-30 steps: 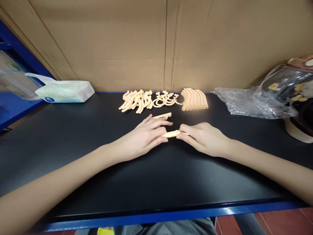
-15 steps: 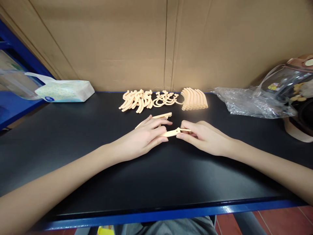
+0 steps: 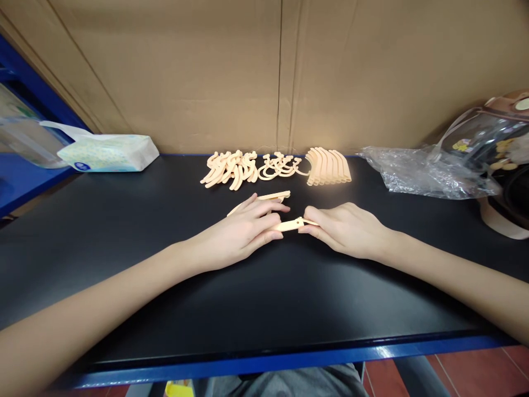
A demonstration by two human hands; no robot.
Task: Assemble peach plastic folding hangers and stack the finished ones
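Tissue pack (image 3: 109,153), crumpled plastic (image 3: 430,173), brown cardboard (image 3: 185,71)

We've got a brown wall (image 3: 185,71) with seams behind a black desk (image 3: 264,309), blue front rim (image 3: 264,360). Blue frame (image 3: 52,91) far left, blue shelf (image 3: 25,184) below. Red tile floor (image 3: 483,369) lower right. We see glare on the rim, right of centre.

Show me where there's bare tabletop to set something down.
Bare black tabletop stretches from the blue front edge to the left hand and right hand; another patch borders the tissue pack and left forearm. Crowded: the row of peach parts along the cardboard, and the right, by the plastic bag.
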